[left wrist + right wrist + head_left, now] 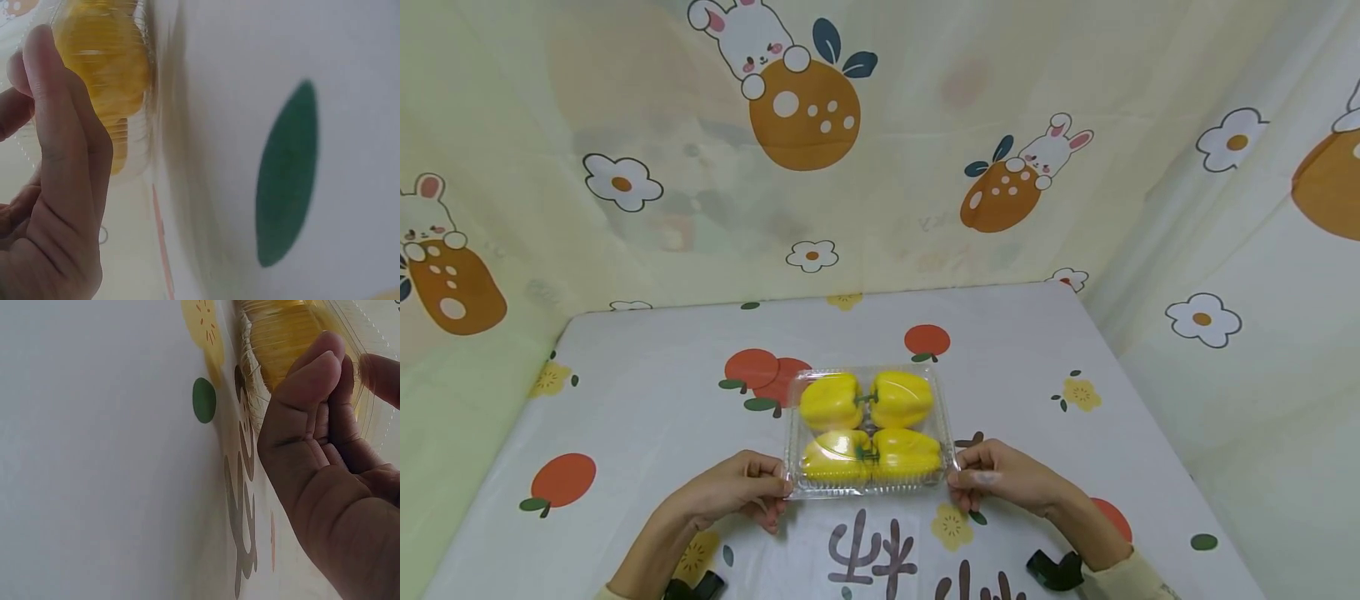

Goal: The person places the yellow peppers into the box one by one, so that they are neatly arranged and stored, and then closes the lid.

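A clear plastic clamshell box (868, 493) sits in the middle of the table with several yellow bell peppers (902, 398) inside, in two rows, green stems turned inward. The lid lies over them. At the near left corner my left hand (737, 487) pinches the rim between thumb and fingers. My right hand (1003, 475) does the same at the near right corner. In the left wrist view the left hand (62, 156) overlaps the ribbed side of the box. The right wrist view shows the right hand (331, 444) with bent fingers at the box's thin edge.
A white cloth printed with fruit, flowers and dark lettering covers the table (662, 400). Patterned curtains (895, 225) hang behind it and at both sides. Black straps or devices (1055, 571) show near both wrists at the bottom of the head view.
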`<state>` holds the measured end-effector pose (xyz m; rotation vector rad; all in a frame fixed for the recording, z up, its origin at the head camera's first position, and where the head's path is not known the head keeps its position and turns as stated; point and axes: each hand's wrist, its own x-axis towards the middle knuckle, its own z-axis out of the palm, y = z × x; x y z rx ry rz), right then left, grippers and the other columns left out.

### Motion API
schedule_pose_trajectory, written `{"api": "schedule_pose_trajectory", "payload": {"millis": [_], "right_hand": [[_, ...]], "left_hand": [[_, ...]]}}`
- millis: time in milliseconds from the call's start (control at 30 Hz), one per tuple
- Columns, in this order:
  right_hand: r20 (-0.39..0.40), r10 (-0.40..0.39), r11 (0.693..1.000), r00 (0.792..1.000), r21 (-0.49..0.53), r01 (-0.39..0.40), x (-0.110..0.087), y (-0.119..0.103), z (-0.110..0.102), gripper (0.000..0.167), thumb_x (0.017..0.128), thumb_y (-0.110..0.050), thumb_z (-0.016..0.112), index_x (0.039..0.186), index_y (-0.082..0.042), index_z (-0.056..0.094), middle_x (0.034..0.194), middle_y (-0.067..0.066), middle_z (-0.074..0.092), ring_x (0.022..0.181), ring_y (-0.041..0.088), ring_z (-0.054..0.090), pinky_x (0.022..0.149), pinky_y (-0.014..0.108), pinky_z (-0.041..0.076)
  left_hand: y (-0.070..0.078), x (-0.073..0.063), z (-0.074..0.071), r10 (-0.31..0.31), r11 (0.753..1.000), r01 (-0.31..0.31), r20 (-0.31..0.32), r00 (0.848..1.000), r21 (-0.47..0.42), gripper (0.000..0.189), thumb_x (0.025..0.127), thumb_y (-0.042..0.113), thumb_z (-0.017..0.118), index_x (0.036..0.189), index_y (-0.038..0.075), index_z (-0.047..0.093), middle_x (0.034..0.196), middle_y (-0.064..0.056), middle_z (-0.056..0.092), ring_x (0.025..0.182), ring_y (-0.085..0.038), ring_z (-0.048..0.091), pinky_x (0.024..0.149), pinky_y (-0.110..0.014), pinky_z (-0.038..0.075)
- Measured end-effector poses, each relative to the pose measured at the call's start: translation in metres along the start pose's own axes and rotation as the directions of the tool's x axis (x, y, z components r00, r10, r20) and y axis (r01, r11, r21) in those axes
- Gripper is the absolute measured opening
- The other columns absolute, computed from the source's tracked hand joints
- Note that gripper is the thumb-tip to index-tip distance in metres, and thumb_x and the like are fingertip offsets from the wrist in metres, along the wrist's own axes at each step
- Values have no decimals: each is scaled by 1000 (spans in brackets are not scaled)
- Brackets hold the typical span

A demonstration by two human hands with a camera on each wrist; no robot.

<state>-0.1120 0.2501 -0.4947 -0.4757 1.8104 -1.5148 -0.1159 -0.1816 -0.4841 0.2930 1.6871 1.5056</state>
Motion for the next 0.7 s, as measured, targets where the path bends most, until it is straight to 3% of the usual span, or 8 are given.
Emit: {"api": "schedule_pose_trajectory", "payload": {"millis": [200,400,633,700], "right_hand": [[-8,10,1000,1000,-1,-10,1,1,1,36,107,-18,60,103,17,66,84,2,71,74,8,65,72,23,60],[-2,31,999,1000,-6,-31,-1,-1,0,36,108,-22,59,108,13,69,91,3,72,78,9,67,76,24,61],[-59,62,997,996,-52,-65,-8,-4,-8,40,111,-28,55,117,8,70,93,11,72,80,15,69,79,28,63],[-76,68,996,995,-57,-72,-9,-6,-11,41,111,-30,53,117,8,70,94,14,71,81,18,69,79,29,63]], "left_hand": [[2,-1,-1,-18,1000,18,3,1000,23,35,104,15,61,101,-20,61,81,-1,70,65,-10,67,67,-30,65],[1,-4,-5,-40,996,42,-29,999,84,37,106,24,63,107,-12,66,84,-3,68,69,-13,66,69,-32,65],[9,-17,-16,-35,958,69,-124,992,278,44,108,43,56,124,4,71,111,-11,76,94,-22,71,84,-37,63],[12,-21,-19,-16,955,65,-169,985,289,46,109,42,54,128,4,69,116,-13,76,98,-24,71,87,-39,63]]}}
